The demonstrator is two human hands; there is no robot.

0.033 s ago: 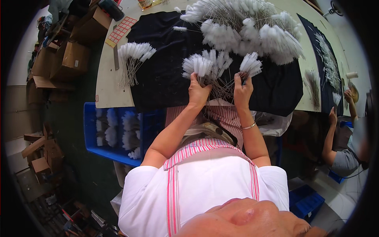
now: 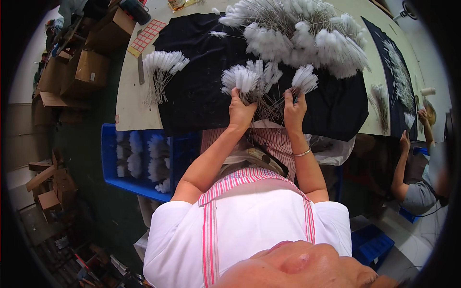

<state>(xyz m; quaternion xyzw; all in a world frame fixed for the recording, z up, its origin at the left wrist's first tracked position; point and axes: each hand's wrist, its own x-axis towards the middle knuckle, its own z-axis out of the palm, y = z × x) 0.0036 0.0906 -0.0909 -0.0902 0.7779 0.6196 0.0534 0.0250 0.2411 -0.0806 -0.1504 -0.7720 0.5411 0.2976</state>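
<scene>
My left hand [image 2: 241, 111] is closed round the wire stems of a bunch of white bristle brushes [image 2: 240, 79], heads pointing away from me. More brushes [image 2: 266, 79] lie right beside that bunch, their stems crossing between my hands. In my right hand [image 2: 295, 109] is a smaller bunch of the same brushes [image 2: 304, 79], pinched just below the heads. Both hands are over the near part of a black cloth [image 2: 201, 53] on the table. A large pile of white brushes [image 2: 297, 38] rises beyond them at the back.
A separate fan of brushes [image 2: 165, 65] lies at the left, by a metal ruler [image 2: 141, 71] and a red-and-white label sheet [image 2: 147, 37]. A blue bin [image 2: 110, 165] holding brushes stands below the table's left edge. At the right, a co-worker's hands [image 2: 406, 139] handle brushes at another black cloth.
</scene>
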